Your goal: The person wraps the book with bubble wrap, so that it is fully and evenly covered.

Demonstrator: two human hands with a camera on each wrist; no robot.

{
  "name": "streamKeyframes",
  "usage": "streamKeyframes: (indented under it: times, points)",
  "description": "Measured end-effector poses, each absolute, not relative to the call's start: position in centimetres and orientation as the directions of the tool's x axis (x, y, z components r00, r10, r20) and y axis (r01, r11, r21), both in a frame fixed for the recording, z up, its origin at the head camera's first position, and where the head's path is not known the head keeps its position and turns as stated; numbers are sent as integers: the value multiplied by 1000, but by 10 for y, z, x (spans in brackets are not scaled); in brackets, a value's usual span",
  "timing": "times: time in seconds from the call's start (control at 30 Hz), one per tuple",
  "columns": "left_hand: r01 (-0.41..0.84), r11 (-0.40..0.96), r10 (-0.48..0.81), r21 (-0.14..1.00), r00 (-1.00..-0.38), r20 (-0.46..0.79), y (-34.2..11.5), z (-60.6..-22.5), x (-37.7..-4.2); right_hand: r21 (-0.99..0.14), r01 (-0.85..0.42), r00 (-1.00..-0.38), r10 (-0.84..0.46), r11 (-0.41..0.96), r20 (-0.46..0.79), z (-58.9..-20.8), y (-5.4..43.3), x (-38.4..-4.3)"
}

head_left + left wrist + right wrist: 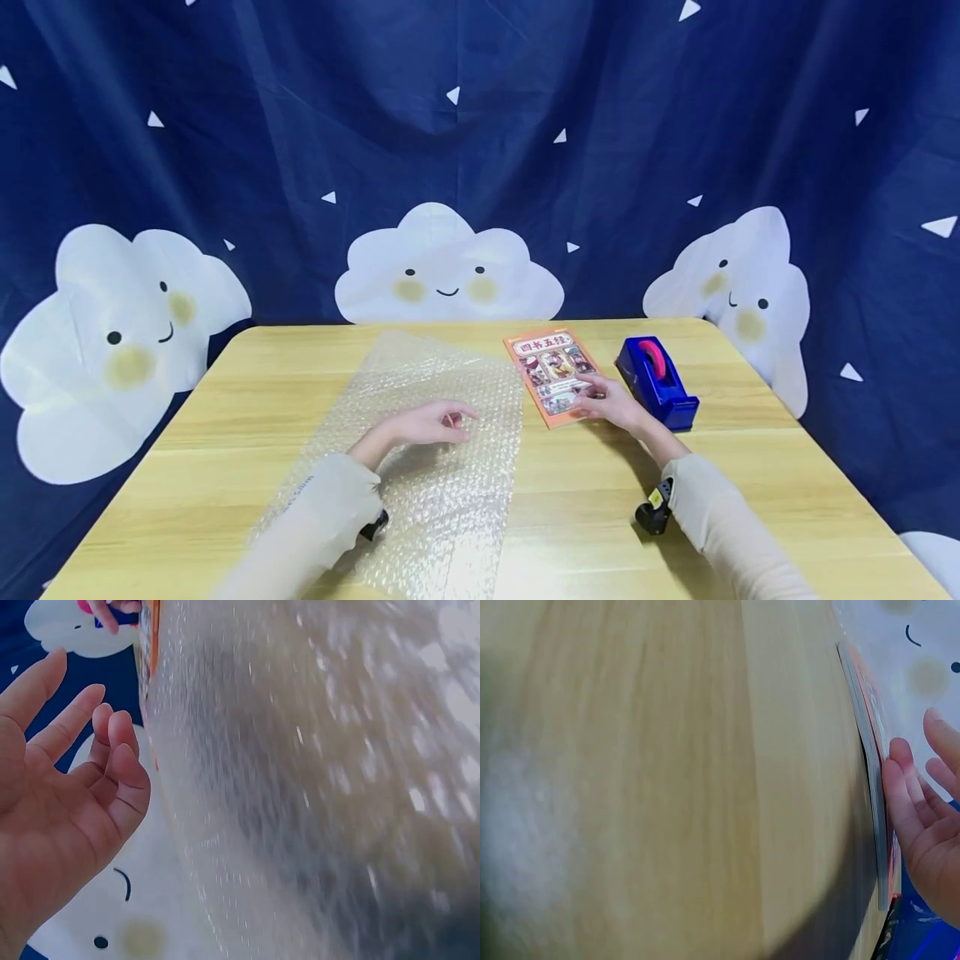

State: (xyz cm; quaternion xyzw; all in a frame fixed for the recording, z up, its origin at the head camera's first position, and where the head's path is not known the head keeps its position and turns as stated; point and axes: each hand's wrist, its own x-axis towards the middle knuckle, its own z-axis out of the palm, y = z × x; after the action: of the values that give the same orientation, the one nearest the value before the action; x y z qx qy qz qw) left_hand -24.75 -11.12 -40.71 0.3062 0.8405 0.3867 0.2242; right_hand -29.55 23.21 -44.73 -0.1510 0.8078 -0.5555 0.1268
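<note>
A sheet of clear bubble wrap (450,467) lies across the left and middle of the table. Over it hovers my left hand (435,422), fingers loosely bent and holding nothing; the left wrist view shows its palm (67,802) with the bubble wrap (247,772) beside it. To the right of the wrap lies an orange book (542,367) with a picture cover and Chinese characters. My right hand (611,402) is at the book's near right side. In the right wrist view its fingertips are right at the cover of the book (874,780), loosely extended.
A blue tape dispenser (660,387) with a pinkish-red core stands just right of the book. Wood-grain tabletop (765,467) spreads around these things. Behind the table's far edge hangs a dark blue curtain (420,100) with smiling clouds.
</note>
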Motion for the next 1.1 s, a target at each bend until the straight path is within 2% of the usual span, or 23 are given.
streamKeyframes:
  times: [0.27, 0.6, 0.8, 1.1]
  points:
    - [321, 502, 696, 803, -701, -155, -81, -407, -255, -894, -115, -950, -312, 433, -29, -447, 234, -301]
    - [302, 469, 695, 830, -706, -135, -50, -409, -272, -825, -217, -968, -222, 521, 114, -451, 240, -313]
    - [338, 466, 690, 818, -718, -96, -32, -417, -281, -801, -243, -970, -163, 548, 183, -452, 241, -320]
    - [298, 459, 665, 837, -740, -101, -8, -426, -287, -818, -161, -984, -157, 552, 88, -454, 244, -321]
